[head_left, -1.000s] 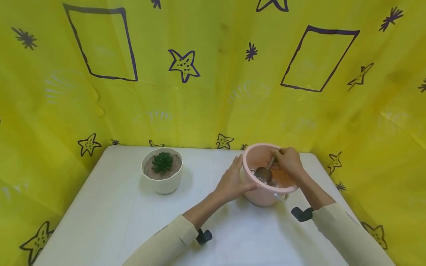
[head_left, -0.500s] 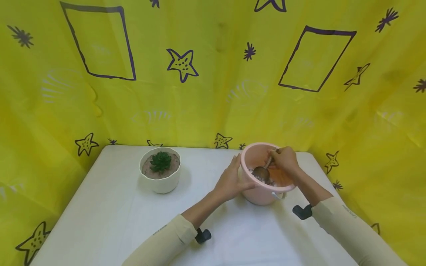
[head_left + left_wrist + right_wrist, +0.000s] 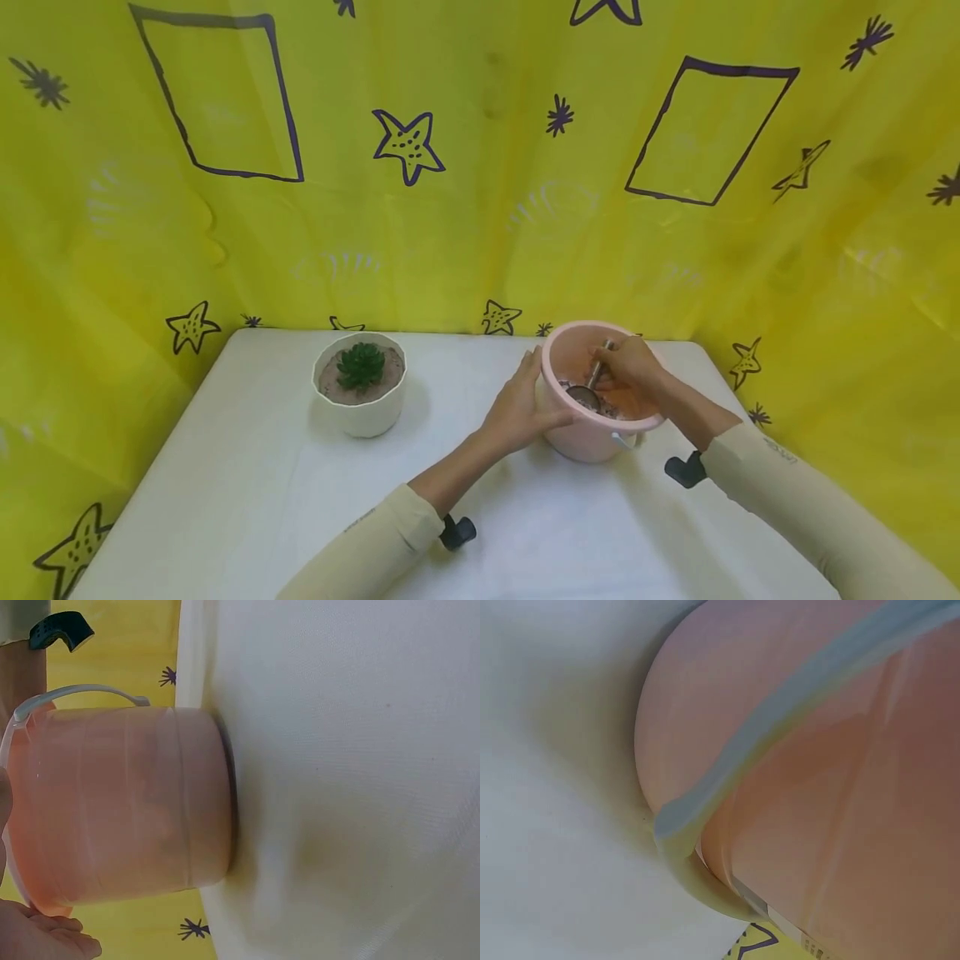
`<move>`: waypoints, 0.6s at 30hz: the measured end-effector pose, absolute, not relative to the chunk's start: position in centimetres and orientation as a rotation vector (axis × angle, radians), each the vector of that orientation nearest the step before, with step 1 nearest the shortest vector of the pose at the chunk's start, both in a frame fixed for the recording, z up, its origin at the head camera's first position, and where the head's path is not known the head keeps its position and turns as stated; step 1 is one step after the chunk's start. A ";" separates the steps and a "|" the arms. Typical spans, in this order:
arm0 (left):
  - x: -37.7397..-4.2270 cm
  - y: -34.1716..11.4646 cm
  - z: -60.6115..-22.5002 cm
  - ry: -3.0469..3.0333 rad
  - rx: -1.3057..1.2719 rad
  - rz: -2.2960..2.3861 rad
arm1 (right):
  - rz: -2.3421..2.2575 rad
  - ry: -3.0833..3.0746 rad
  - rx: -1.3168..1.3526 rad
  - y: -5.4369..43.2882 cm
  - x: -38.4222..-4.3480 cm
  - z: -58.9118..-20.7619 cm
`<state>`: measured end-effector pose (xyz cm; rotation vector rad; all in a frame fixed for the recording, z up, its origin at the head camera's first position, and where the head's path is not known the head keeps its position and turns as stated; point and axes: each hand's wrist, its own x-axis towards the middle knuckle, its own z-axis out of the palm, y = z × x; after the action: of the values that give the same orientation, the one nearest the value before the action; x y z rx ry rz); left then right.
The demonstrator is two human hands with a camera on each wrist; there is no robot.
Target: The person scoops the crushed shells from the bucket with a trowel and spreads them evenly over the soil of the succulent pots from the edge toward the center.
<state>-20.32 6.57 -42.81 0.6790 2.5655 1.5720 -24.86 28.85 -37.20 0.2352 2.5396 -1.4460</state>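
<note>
A pink bucket [image 3: 583, 439] stands upright on the table's right half, whitish and dark bits covering its bottom. My left hand [image 3: 519, 410] holds its near left side, thumb across the front below the rim and fingers along the left. In the left wrist view, that hand's fingers [image 3: 52, 934] bend at the bucket's rim. Inside the bucket, my right hand [image 3: 633, 368] grips the handle of a metal scoop [image 3: 598, 373], whose round bowl rests among the bits. The right wrist view shows only the bucket's outside and pale carrying handle [image 3: 735, 750], not the hand.
A cream faceted pot [image 3: 369, 419] holding a green succulent [image 3: 361, 367] stands on the white table [image 3: 247, 467], left of the bucket. Yellow cloth [image 3: 465, 250] with drawn stars hangs behind and at both sides.
My right hand has lowered slightly and moved left with the scoop, whose bowl has turned from showing its rounded underside to showing its rim. The left hand keeps its hold on the bucket.
</note>
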 end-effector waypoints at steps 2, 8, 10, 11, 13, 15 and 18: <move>-20.4 6.6 -42.8 2.570 0.685 1.563 | -1.412 2.553 0.240 28.8 -24.9 -37.3; -20.4 6.5 -42.7 2.570 0.687 1.562 | -1.403 2.517 0.285 28.5 -25.2 -37.3; -20.5 6.4 -42.6 2.572 0.694 1.569 | -1.425 2.498 0.286 28.5 -25.4 -37.2; -20.5 6.4 -42.5 2.574 0.696 1.572 | -1.435 2.489 0.279 28.5 -25.5 -37.3; -20.5 6.4 -42.4 2.571 0.693 1.580 | -1.453 2.475 0.271 28.6 -25.6 -37.3; -20.5 6.5 -42.5 2.567 0.677 1.580 | -1.470 2.463 0.252 28.6 -25.7 -37.4; -20.4 6.6 -42.7 2.551 0.653 1.571 | -1.491 2.444 0.237 28.8 -25.7 -37.5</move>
<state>-20.43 6.62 -42.65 0.6528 2.5508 1.5708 -25.71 28.78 -37.48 0.2372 2.4438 -1.4908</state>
